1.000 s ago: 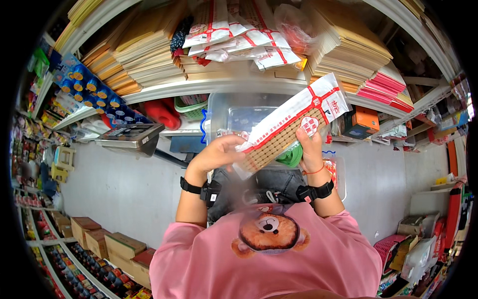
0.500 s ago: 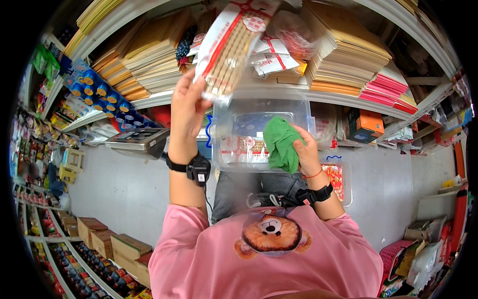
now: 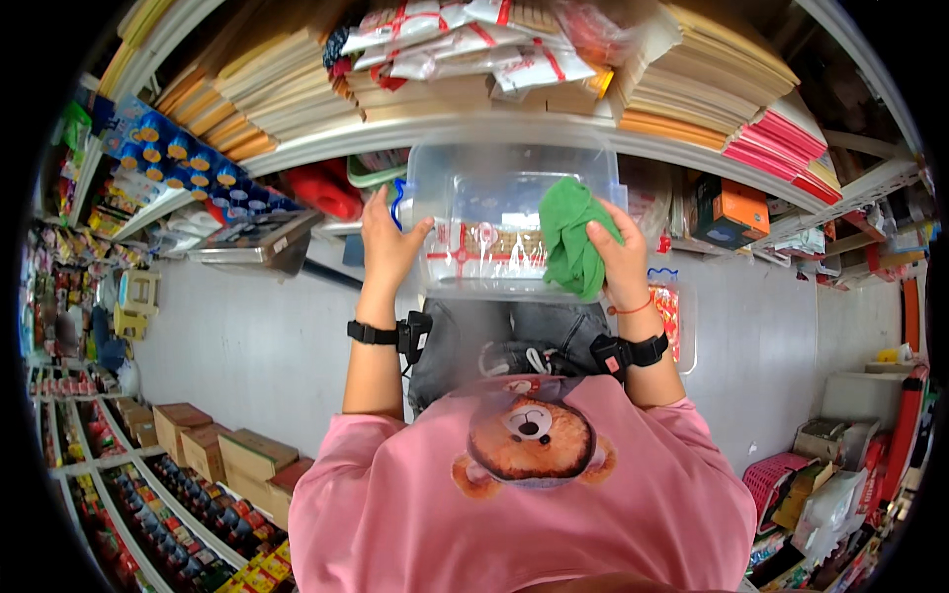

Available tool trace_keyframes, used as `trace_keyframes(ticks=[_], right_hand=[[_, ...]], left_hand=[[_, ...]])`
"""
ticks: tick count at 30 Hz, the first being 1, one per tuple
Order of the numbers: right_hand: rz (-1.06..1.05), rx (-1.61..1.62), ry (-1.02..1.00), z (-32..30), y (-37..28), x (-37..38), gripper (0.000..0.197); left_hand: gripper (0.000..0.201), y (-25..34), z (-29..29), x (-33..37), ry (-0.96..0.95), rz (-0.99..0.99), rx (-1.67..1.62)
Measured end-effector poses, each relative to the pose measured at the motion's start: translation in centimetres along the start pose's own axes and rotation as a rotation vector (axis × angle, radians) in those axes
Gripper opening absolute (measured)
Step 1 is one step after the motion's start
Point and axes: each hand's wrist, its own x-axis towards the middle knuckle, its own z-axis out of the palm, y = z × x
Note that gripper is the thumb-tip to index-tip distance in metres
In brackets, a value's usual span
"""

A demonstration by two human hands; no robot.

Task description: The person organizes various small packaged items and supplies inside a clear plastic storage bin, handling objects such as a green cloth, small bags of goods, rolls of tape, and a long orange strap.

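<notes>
Ahead of my left grip (image 3: 388, 242) and right grip (image 3: 621, 259) I see a long white metal shelf (image 3: 336, 143). It carries tall stacks of tan paper sheets (image 3: 682, 84) ahead and right of the right grip, and a loose pile of white, red-banded plastic packets (image 3: 455, 49) ahead, between the two. Nearer, between my grips, sits an open, clear plastic rectangular bin (image 3: 465, 288). Inside, along its near side, lies a white-and-red packet with a woven tan panel (image 3: 489, 247). My right grip is clamped on a crumpled green cloth (image 3: 573, 242) hanging over the bin's right part. My left grip has thumb and fingers apart, holding nothing, beside the bin's left edge; I cannot tell whether it touches.
</notes>
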Motion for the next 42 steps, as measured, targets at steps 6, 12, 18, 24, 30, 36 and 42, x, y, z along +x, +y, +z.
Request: trace_keyframes(ticks=[6,12,18,24,30,36,42], right_hand=[[-0.086,-0.322,0.011,-0.5,0.7,0.0,0.035],[-0.158,-0.462,-0.148,-0.6,1.0,-0.3,0.032],[-0.11,-0.654,-0.23,0.2,0.8,1.4,0.035],[-0.097,-0.884,-0.511,0.5,2.0,1.1,0.035],[0.035,-0.893,-0.648,1.2,2.1,1.5,0.039],[-0.09,-1.011,-0.59,0.0,2.7,1.4,0.043],[-0.291,-0.977,-0.441,-0.4,3.1,1.5,0.037]], left_hand=[[0.039,-1.3,1.5,-2.0,-0.225,-0.506,-0.662],[0.033,-1.3,2.8,-3.4,-0.052,-0.454,-0.781],[0.033,-1.6,3.0,-2.3,-0.114,-0.377,-0.624],[0.054,3.0,-1.2,-0.7,0.153,0.287,0.121],[0.048,5.4,1.8,-0.1,-0.417,0.147,0.258],[0.011,4.0,5.1,-0.5,-0.539,0.267,0.623],[0.009,5.7,-1.9,0.7,-0.355,0.444,0.204]])
